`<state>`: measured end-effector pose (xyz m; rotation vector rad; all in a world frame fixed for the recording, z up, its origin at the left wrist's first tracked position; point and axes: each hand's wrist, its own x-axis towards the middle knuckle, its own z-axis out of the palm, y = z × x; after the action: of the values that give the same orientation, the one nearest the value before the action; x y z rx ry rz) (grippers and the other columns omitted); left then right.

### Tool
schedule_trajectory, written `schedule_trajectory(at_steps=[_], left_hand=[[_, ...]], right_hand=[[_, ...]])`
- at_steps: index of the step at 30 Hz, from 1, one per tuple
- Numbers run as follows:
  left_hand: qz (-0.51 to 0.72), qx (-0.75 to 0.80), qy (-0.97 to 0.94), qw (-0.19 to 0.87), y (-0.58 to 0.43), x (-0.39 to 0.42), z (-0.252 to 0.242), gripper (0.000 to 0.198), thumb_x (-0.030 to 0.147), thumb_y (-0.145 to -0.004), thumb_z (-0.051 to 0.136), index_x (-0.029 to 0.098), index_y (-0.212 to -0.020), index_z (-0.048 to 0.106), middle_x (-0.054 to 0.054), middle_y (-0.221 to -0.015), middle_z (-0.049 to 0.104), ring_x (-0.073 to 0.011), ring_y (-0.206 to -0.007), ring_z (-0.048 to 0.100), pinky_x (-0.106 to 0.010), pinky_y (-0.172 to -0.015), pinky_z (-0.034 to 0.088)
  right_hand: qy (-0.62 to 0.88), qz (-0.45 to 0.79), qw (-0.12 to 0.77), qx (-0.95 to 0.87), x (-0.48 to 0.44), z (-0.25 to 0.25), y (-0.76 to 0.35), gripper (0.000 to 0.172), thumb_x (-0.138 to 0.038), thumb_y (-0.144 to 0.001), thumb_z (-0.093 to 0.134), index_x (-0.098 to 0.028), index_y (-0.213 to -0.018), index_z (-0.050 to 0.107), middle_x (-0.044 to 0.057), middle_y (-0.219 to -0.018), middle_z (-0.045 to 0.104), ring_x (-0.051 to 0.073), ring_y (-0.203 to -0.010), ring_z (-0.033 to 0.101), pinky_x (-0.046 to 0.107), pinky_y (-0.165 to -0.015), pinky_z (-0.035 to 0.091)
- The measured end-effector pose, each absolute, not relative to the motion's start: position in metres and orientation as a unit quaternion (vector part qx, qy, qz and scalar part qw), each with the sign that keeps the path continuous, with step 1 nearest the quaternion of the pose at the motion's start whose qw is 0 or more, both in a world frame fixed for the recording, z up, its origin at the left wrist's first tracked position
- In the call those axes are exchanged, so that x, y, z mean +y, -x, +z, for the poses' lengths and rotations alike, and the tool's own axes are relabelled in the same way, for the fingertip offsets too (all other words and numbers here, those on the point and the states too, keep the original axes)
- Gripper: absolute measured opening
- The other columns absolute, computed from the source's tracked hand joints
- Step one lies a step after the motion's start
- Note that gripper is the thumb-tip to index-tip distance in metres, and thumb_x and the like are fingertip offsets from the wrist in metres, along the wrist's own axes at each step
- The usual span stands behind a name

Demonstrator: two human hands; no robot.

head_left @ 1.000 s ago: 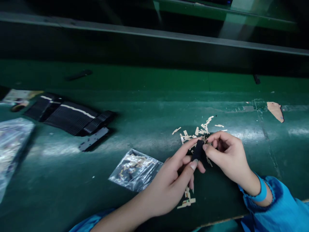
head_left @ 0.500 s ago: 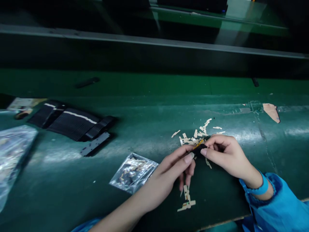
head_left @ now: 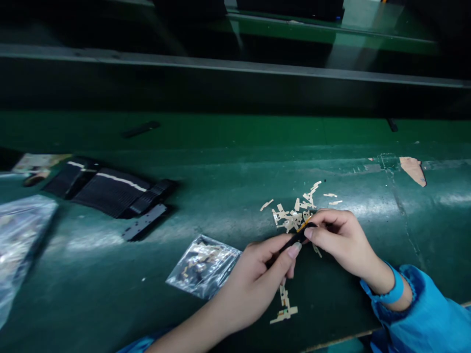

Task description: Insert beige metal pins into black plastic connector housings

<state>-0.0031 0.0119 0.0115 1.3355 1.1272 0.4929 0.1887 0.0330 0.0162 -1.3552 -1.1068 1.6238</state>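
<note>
Both hands meet over the green bench surface (head_left: 228,196) on a small black strip part (head_left: 296,237) with an orange bit at its far end. My left hand (head_left: 257,274) pinches its near end between thumb and forefinger. My right hand (head_left: 338,238) pinches the far end, fingers curled. Just beyond the fingers lies a scatter of small tan paper pieces (head_left: 294,211). Another tan piece (head_left: 285,306) lies under my left hand.
A clear plastic bag of small parts (head_left: 204,264) lies left of my left hand. Stacked black strips (head_left: 110,189) and one loose black strip (head_left: 144,222) lie at the left. A larger plastic bag (head_left: 18,235) is at the far left edge. Torn tape (head_left: 414,169) marks the right.
The black part has been turned from upright to lying flatter between the fingers, showing an orange bit. Both hands stayed over the same spot; the view shifted slightly.
</note>
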Motion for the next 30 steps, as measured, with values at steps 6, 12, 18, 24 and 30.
schedule_trajectory(at_steps=[6, 12, 18, 24, 30], left_hand=[[0.221, 0.479, -0.548, 0.649, 0.003, 0.013, 0.012, 0.038, 0.04, -0.103, 0.049, 0.018, -0.073, 0.06, 0.003, -0.058, 0.055, -0.0118, -0.05, 0.052, -0.023, -0.051, 0.041], [0.233, 0.471, -0.512, 0.68, 0.002, 0.015, 0.014, 0.036, 0.039, -0.102, 0.05, 0.019, -0.074, 0.058, 0.004, -0.058, 0.054, -0.0107, -0.048, 0.049, -0.022, -0.049, 0.041], [0.26, 0.497, -0.57, 0.601, 0.002, 0.013, 0.011, 0.039, 0.036, -0.104, 0.048, 0.02, -0.07, 0.058, 0.003, -0.058, 0.055, -0.0115, -0.05, 0.052, -0.022, -0.05, 0.042], [0.319, 0.487, -0.704, 0.407, 0.004, 0.009, 0.004, 0.018, 0.02, -0.103, 0.052, 0.019, -0.1, 0.07, 0.004, -0.063, 0.064, -0.0121, -0.05, 0.06, -0.022, -0.052, 0.047], [0.319, 0.455, -0.781, 0.285, 0.006, 0.005, -0.006, 0.028, 0.014, -0.102, 0.055, 0.014, -0.127, 0.067, -0.011, -0.097, 0.083, -0.0219, -0.077, 0.08, -0.031, -0.074, 0.063]], right_hand=[[0.524, 0.624, 0.387, -0.431, 0.031, 0.014, -0.188, 0.01, -0.023, -0.076, 0.07, -0.021, -0.067, 0.07, -0.005, -0.058, 0.054, 0.012, -0.055, 0.043, 0.026, -0.053, 0.035], [0.529, 0.642, 0.384, -0.401, 0.033, 0.011, -0.186, 0.007, -0.027, -0.073, 0.074, -0.021, -0.073, 0.069, -0.006, -0.059, 0.056, 0.011, -0.053, 0.044, 0.025, -0.052, 0.035], [0.561, 0.61, 0.402, -0.389, 0.034, 0.012, -0.187, 0.009, -0.026, -0.07, 0.078, -0.021, -0.075, 0.073, -0.006, -0.058, 0.057, 0.011, -0.052, 0.046, 0.024, -0.05, 0.037], [0.579, 0.607, 0.399, -0.37, 0.031, 0.017, -0.185, 0.012, -0.03, -0.069, 0.083, -0.019, -0.068, 0.077, -0.002, -0.058, 0.063, 0.012, -0.054, 0.049, 0.025, -0.052, 0.039], [0.577, 0.656, 0.373, -0.312, 0.033, 0.018, -0.184, 0.017, -0.033, -0.065, 0.085, -0.019, -0.065, 0.076, -0.003, -0.053, 0.061, 0.009, -0.047, 0.044, 0.022, -0.046, 0.033]])
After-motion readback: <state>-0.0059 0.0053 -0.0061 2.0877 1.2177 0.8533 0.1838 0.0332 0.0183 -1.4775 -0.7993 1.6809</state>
